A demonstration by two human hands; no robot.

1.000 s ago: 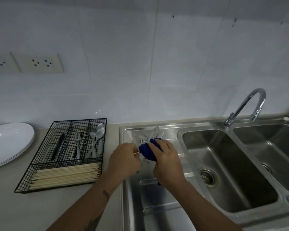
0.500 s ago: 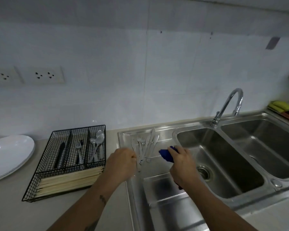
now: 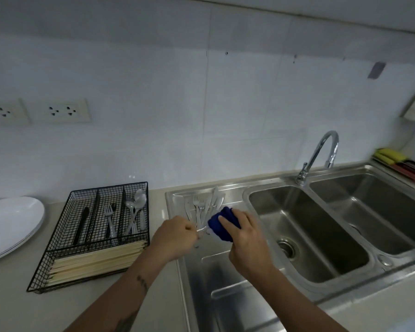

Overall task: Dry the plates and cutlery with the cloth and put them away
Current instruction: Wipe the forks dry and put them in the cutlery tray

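Observation:
My right hand (image 3: pixel 246 238) grips a bunched blue cloth (image 3: pixel 219 224) over the steel drainboard (image 3: pixel 216 271). My left hand (image 3: pixel 175 236) pinches the handle end of a piece of metal cutlery (image 3: pixel 200 229), whose other end is wrapped in the cloth. Behind my hands several forks and knives (image 3: pixel 205 206) lie on the drainboard. A black wire cutlery tray (image 3: pixel 65 262) on the counter to the left holds forks, spoons, a dark utensil and chopsticks. White plates (image 3: pixel 9 219) are stacked at the far left.
A double steel sink (image 3: pixel 321 236) with a curved tap (image 3: pixel 321 152) fills the right side. Yellow sponges (image 3: pixel 391 155) lie in a tray at the far right. Wall sockets (image 3: pixel 58 111) sit on the tiled wall above the counter.
My hands parted half a second ago, the left one at the loose cutlery. Now they have come back together, with a piece of cutlery held between my left fingers and the cloth.

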